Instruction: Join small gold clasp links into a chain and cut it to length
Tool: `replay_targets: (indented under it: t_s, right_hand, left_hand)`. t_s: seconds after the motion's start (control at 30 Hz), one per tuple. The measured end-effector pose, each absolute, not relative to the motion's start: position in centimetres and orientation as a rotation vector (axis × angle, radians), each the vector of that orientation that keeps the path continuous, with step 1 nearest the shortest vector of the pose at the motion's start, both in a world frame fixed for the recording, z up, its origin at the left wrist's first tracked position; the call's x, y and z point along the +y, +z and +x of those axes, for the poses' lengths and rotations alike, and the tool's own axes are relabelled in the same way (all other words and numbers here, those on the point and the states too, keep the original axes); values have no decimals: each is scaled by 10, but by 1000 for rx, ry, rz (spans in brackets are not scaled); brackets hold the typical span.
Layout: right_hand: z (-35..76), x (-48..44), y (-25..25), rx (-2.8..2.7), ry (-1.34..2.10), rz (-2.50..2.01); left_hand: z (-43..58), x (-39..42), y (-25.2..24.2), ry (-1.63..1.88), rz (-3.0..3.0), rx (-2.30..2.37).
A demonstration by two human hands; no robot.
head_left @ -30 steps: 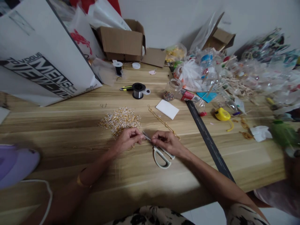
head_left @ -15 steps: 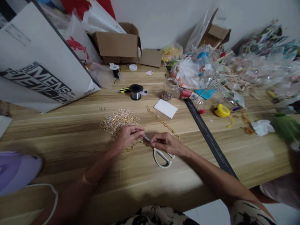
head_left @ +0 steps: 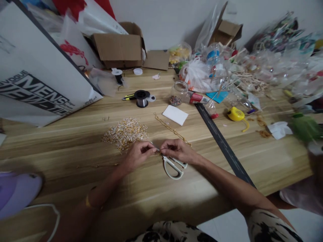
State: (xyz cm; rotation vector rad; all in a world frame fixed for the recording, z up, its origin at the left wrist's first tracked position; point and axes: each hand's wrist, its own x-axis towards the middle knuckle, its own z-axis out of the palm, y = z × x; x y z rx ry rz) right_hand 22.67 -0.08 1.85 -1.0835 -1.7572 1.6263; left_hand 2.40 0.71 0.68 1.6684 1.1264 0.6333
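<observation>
Just below the pile of gold and clear beads (head_left: 126, 132), my left hand (head_left: 139, 153) is pinched closed. My right hand (head_left: 178, 150) is closed in a pinch close beside it, over the blades of the white-handled scissors (head_left: 174, 171). What sits between the fingertips is too small to make out. The scissors lie on the wooden table with their handles toward me. A gold beaded chain (head_left: 174, 130) lies above my right hand. Another thin chain (head_left: 101, 165) lies to the left, partly behind my left forearm.
A wire spool (head_left: 141, 99), a white card (head_left: 175, 115) and a bead jar (head_left: 178, 93) stand beyond the hands. A black strip (head_left: 222, 141) and yellow tape measure (head_left: 236, 114) are right. A purple object (head_left: 19, 193) is at left; a large white bag (head_left: 45, 80) stands upper left.
My left hand has drawn back slightly from the bead pile, and its fingers are more curled. Both hands' fingertips are nearer each other. The whole view has shifted a little.
</observation>
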Motion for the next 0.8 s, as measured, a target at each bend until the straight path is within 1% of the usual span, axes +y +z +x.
replay_targets:
  t_s: [0.17, 0.33, 0.8]
  right_hand:
    - [226, -1, 17, -1614, 1689, -1060]
    - [222, -2, 19, -1548, 1707, -1060]
    - [221, -2, 16, -1479, 1652, -1063]
  left_hand:
    - [26, 3, 1, 598, 1526, 1110]
    - [30, 1, -4, 658, 1421, 1095]
    - [25, 3, -2, 597, 1345, 1017]
